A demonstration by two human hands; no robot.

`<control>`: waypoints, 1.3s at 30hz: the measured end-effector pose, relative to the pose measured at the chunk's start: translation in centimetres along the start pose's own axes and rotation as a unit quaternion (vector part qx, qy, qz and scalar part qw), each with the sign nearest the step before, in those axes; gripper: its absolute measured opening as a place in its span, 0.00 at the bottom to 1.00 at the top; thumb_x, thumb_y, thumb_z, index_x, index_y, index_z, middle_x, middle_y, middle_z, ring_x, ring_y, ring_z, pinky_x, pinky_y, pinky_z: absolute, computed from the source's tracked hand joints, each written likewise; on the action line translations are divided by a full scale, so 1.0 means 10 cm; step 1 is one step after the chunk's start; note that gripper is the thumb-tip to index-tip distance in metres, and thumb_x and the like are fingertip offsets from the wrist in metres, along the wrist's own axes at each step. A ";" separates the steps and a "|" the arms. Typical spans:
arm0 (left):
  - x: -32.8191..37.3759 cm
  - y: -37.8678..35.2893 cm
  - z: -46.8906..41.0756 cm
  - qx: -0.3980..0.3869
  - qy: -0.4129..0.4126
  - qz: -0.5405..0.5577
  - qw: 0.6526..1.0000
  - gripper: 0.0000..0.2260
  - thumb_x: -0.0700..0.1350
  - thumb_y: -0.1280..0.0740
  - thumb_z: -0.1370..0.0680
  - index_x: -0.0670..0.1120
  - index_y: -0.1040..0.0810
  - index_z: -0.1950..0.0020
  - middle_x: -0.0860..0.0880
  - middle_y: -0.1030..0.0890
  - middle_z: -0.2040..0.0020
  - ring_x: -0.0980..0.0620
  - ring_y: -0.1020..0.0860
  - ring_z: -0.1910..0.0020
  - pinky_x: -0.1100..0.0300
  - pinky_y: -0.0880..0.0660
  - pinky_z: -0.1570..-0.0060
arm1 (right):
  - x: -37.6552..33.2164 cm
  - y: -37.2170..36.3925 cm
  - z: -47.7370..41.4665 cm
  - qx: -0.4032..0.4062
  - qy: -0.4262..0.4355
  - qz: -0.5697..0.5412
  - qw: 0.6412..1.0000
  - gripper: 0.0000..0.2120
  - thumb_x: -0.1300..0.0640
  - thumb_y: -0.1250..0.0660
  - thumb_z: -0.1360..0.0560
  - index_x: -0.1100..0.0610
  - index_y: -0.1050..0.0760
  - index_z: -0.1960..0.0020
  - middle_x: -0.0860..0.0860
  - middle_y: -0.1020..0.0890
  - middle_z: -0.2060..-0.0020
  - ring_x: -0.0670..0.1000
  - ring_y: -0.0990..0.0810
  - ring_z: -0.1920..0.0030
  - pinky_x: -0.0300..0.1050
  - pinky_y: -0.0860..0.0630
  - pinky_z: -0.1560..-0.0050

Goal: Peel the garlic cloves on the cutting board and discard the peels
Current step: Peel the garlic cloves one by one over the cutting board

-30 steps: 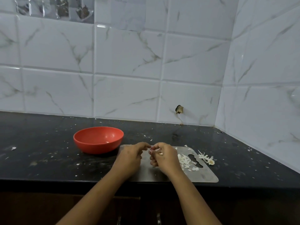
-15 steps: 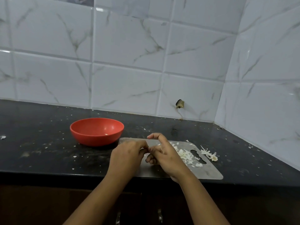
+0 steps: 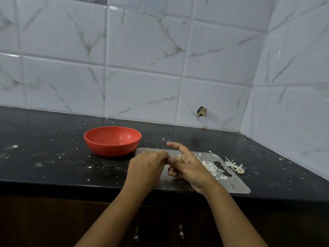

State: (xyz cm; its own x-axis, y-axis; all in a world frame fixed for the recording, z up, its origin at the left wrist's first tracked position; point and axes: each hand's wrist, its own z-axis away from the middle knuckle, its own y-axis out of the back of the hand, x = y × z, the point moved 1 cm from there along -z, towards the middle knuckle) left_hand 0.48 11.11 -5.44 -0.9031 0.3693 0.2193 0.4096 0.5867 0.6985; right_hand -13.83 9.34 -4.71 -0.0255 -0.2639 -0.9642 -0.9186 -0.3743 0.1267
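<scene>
Shows two bare arms: left forearm (image 3: 114, 216) and right forearm (image 3: 231, 214), uncovered from the lower edge to the wrists. Slim, narrowing toward the wrists. Ends in bare left hand (image 3: 147, 166) and right hand (image 3: 188, 168), with a short pale nail on one right fingertip.

Hands: 2, L hand (image 3: 147, 168) & R hand (image 3: 188, 166). Forearms: 2.
Bowl (image 3: 110, 148): 1, red, w/ 1 small pale bit (image 3: 122, 144) inside.
Cutting board (image 3: 231, 186): 1, metal, w/ 1 slot (image 3: 223, 169) cut thru it.
Peel heaps: 2, i.e. 1 pile (image 3: 210, 167) on the board, 1 clump (image 3: 234, 165) at its R edge.
Whole cloves: can't count, fingers hide whatever's between them.
Counter (image 3: 53, 157): 1, dark. Loose flecks on it: too many & too small to count; 1 bigger scrap (image 3: 15, 146) far L.
Tiled walls: 2, back wall (image 3: 142, 68) & side wall (image 3: 293, 86), 1 corner.
Wall hole (image 3: 201, 111): 1.
Cabinet handles: 2, L handle (image 3: 136, 235), R handle (image 3: 180, 233), below counter edge.
</scene>
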 end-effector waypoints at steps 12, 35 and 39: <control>0.02 0.02 0.04 0.003 0.039 -0.008 0.999 0.08 0.50 0.41 0.20 0.54 0.23 0.50 0.52 0.20 0.54 0.52 0.22 0.57 0.55 0.24 0.58 | 0.05 -0.01 0.01 0.087 0.020 0.032 0.995 0.06 0.62 0.31 0.24 0.61 0.25 0.48 0.56 0.16 0.62 0.50 0.19 0.66 0.40 0.23 0.63; -0.09 0.03 0.04 -0.023 -0.011 0.059 0.998 0.08 0.50 0.36 0.23 0.53 0.18 0.51 0.54 0.17 0.60 0.57 0.22 0.63 0.58 0.24 0.61 | 0.07 0.03 0.03 0.071 0.055 0.028 0.996 0.07 0.66 0.33 0.23 0.58 0.30 0.52 0.56 0.18 0.62 0.48 0.19 0.62 0.38 0.23 0.57; -0.18 0.03 -0.01 -0.054 -0.062 0.097 0.992 0.11 0.50 0.39 0.26 0.52 0.17 0.54 0.54 0.17 0.62 0.55 0.22 0.66 0.56 0.24 0.63 | 0.06 0.07 0.04 0.040 0.046 0.029 0.998 0.09 0.67 0.35 0.23 0.57 0.34 0.54 0.53 0.20 0.64 0.48 0.21 0.63 0.39 0.24 0.58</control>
State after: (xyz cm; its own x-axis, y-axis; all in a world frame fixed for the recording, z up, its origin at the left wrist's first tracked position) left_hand 2.21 10.51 -5.57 -0.7829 0.5578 0.2755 0.5516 0.4174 0.7222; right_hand -14.62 9.26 -5.27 -0.0457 -0.3656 -0.9297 -0.9452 -0.2853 0.1587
